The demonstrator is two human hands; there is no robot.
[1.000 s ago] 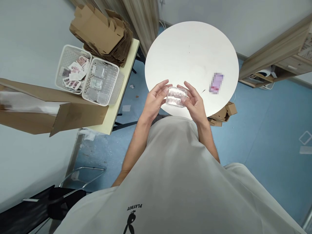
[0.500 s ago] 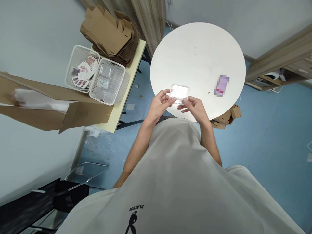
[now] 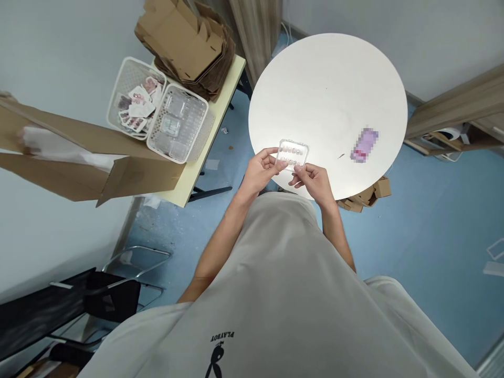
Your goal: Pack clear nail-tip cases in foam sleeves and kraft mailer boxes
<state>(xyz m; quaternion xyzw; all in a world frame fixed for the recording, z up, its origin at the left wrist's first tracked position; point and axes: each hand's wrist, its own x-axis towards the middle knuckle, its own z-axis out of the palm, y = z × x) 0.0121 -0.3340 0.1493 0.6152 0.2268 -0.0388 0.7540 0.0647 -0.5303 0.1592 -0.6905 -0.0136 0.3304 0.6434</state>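
Both my hands hold a small clear plastic case [image 3: 293,153] with rows of pinkish pieces inside, over the near edge of a round white table [image 3: 326,89]. My left hand [image 3: 260,172] pinches the case's near left corner with thumb and fingers. My right hand [image 3: 313,179] pinches its near right edge, fingers curled. A small purple item [image 3: 364,144] lies on the table to the right of my hands.
To the left, a pale yellow side table [image 3: 220,113] carries two white mesh baskets [image 3: 159,110], one with printed cards, one with clear cases, and a stack of flat cardboard boxes [image 3: 189,42]. An open cardboard carton [image 3: 90,157] sits at left. Small cardboard boxes [image 3: 366,194] lie under the round table.
The case has been turned in my hands and lifted a little forward; both hands have shifted from cradling its sides to pinching its near edge. The camera view has drifted.
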